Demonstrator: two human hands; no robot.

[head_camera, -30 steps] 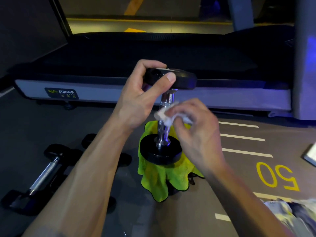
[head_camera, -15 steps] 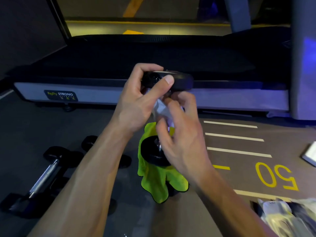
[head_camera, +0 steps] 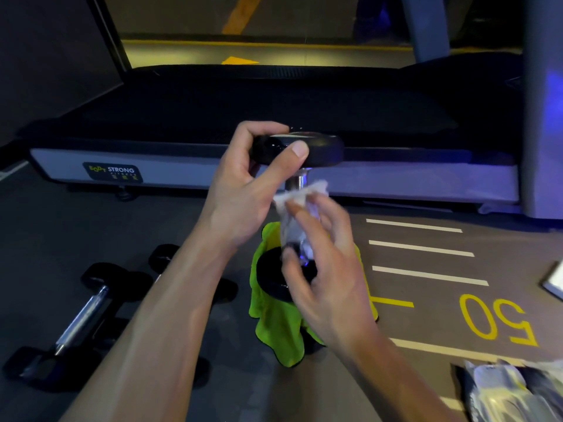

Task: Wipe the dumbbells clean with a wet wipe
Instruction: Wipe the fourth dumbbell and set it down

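Observation:
A black dumbbell [head_camera: 320, 150] with a chrome handle stands upright in mid-frame, its lower head over a lime-green cloth [head_camera: 274, 324]. My left hand [head_camera: 243, 190] grips the top head, thumb across its near side. My right hand [head_camera: 323, 269] holds a crumpled white wet wipe [head_camera: 300, 197] wrapped against the chrome handle, its fingers blurred with motion. Two more black dumbbells [head_camera: 82, 318] lie on the floor at the lower left, partly hidden behind my left forearm.
A treadmill [head_camera: 189, 175] with a grey side rail runs across the back. The grey floor has white stripes and a yellow "50" [head_camera: 496, 321] at the right. A wipes packet [head_camera: 511, 391] lies at the lower right corner, a flat white object [head_camera: 556, 281] at the right edge.
My right hand with the wipe has slid along the chrome handle, up then down again, and twisted around it. My left hand has kept its grip on the top head.

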